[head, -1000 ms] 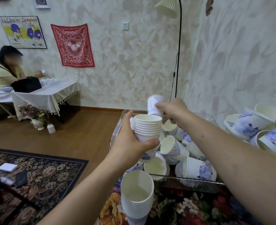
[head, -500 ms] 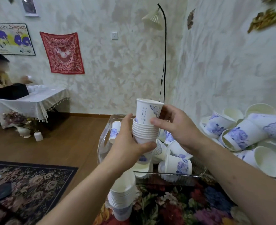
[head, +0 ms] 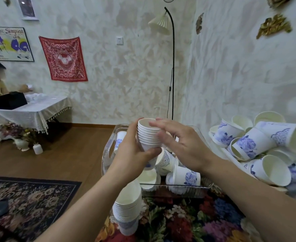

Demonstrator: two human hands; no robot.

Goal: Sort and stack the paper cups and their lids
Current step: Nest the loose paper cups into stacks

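My left hand [head: 132, 152] grips a nested stack of white paper cups [head: 146, 135] held upright above a clear tray [head: 109, 151]. My right hand [head: 180, 147] hovers just right of the stack's top with its fingers spread and straight, holding nothing. Loose white cups with blue flowers [head: 187, 177] lie in the tray under my hands. A second, taller stack of cups [head: 127, 210] stands on the floral cloth in front of the tray. No lids are visible.
A large heap of loose flowered cups [head: 258, 145] fills the right side by the wall. A floor lamp [head: 172, 67] stands behind the tray. A person sits at a cloth-covered table [head: 30, 110] far left. A dark floral rug [head: 30, 203] covers the floor at lower left.
My right hand pushed the cup it held down into the stack, let go and opened. The stack in my left hand is one cup taller.
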